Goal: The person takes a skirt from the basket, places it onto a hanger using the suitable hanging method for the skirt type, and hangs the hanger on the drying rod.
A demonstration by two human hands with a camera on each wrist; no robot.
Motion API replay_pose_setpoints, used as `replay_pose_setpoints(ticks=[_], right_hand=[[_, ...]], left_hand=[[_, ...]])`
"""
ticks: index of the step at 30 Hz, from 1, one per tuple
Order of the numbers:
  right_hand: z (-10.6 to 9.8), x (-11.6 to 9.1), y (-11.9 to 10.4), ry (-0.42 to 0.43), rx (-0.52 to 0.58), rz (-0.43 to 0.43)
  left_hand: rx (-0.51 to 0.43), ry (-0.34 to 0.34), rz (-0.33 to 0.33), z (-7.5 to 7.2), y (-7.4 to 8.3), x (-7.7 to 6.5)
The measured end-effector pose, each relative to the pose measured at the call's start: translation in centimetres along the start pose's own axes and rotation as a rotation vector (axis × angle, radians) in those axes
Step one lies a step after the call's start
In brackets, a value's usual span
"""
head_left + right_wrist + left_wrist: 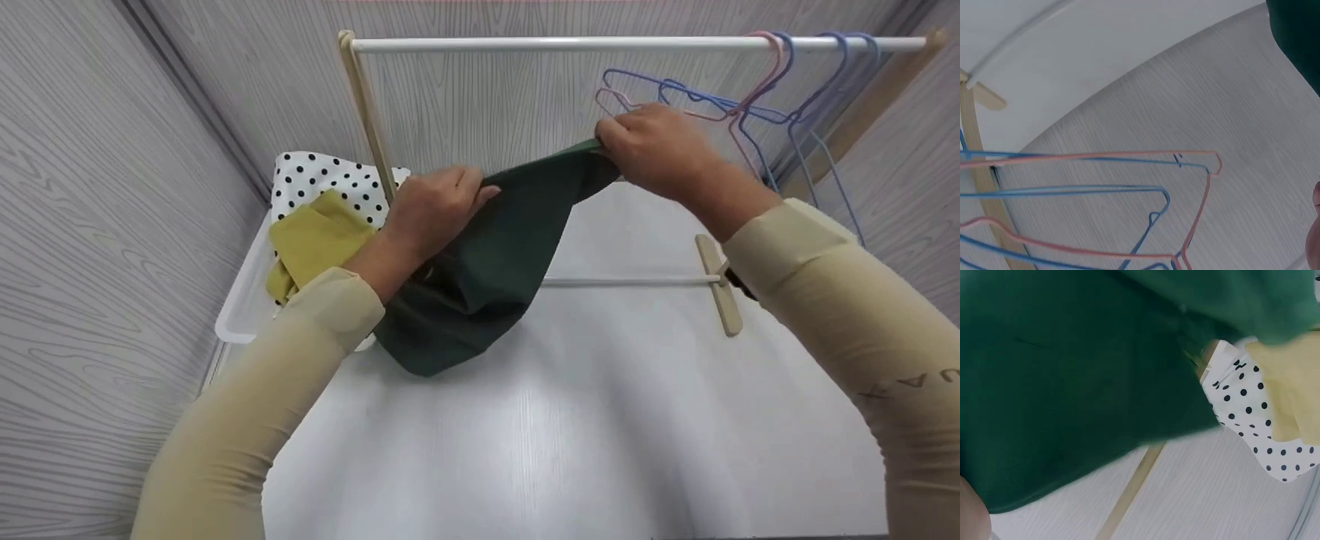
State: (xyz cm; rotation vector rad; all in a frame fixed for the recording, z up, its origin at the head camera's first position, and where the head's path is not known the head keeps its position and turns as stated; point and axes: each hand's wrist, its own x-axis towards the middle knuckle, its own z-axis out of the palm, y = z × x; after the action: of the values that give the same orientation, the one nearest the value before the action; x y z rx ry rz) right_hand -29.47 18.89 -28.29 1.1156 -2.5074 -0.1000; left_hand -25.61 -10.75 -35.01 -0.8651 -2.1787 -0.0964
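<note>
Both hands hold a dark green cloth stretched between them by its upper edge, in front of a clothes rack. My left hand grips the edge near the rack's left post, thumb along the fabric. Higher up, my right hand holds the other end, fingers curled over it. The rest of the cloth hangs down in folds toward the white surface. In the left wrist view the green fabric fills most of the picture. Only a strip of the cloth and a bit of the right hand show in the right wrist view.
The rack's white rail runs across the back. Pink and blue hangers hang at its right end, close behind the right hand. At the left, a white tray bears a mustard-yellow cloth and a white polka-dot cloth.
</note>
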Motion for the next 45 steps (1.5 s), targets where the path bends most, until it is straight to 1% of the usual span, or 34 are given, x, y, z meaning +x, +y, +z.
replay_pose_setpoints(ticks=[3,6,9,12,16,19,21,25,27,29,32,34,36,37,39,40,41,43,44,45], right_hand=[[-1.5,-0.1,0.7,-0.06,-0.057,-0.041],[-2.4,0.2,1.0,-0.089,-0.066,-0.038],[-2.6,0.7,0.7,-0.07,-0.03,-0.002],[-2.2,1.1,-0.1,-0.068,0.018,0.03],[-1.3,1.6,-1.2,-0.072,0.055,0.029],[-0.9,1.9,-1.8,-0.047,0.062,0.015],[-0.8,2.0,-1.9,-0.034,0.07,0.022],[-1.0,2.1,-1.8,-0.006,0.082,0.05],[-1.1,2.0,-1.6,0.013,0.076,0.057],[-1.2,1.9,-1.3,0.029,0.068,0.065],[-1.2,1.6,-0.9,0.047,0.061,0.074],[-1.2,1.4,-0.6,0.054,0.059,0.076],[-1.2,1.1,-0.4,0.059,0.047,0.063],[-1.2,1.0,-0.2,0.059,0.037,0.053],[-1.2,0.7,0.1,0.055,0.016,0.036],[-1.2,0.5,0.2,0.053,0.008,0.032],[-1.2,0.4,0.4,0.05,-0.002,0.03],[-1.3,0.1,1.0,0.041,-0.016,0.039],[-1.3,-0.1,1.4,0.033,-0.023,0.049],[-1.4,-0.3,1.8,0.019,-0.03,0.061]], left_hand=[[0.017,0.005,-0.003,0.2,0.2,0.1],[0.0,-0.02,-0.013,0.6,0.4,0.2],[-0.032,-0.057,-0.036,1.0,0.4,-0.2],[-0.036,-0.085,-0.056,1.7,0.0,-1.2],[-0.045,-0.113,-0.071,2.4,-0.6,-2.8],[-0.077,-0.133,-0.082,2.5,-0.8,-3.4],[-0.101,-0.147,-0.096,2.5,-0.9,-3.5],[-0.133,-0.176,-0.124,2.4,-1.0,-3.2],[-0.145,-0.197,-0.134,2.4,-1.1,-3.1],[-0.165,-0.231,-0.157,2.5,-1.2,-3.1],[-0.233,-0.34,-0.227,3.1,-1.2,-3.6],[-0.372,-0.453,-0.37,3.6,-0.9,-4.3],[-0.469,-0.546,-0.461,4.3,-0.5,-5.3],[-0.498,-0.571,-0.482,4.6,-0.2,-5.9],[-0.528,-0.573,-0.464,5.3,0.2,-7.0],[-0.497,-0.559,-0.398,5.6,0.4,-7.5],[-0.466,-0.527,-0.334,5.8,0.4,-8.1],[-0.423,-0.448,-0.267,6.3,0.2,-9.2],[-0.413,-0.414,-0.262,6.5,-0.1,-9.8],[-0.408,-0.393,-0.275,6.6,-0.5,-10.4]])
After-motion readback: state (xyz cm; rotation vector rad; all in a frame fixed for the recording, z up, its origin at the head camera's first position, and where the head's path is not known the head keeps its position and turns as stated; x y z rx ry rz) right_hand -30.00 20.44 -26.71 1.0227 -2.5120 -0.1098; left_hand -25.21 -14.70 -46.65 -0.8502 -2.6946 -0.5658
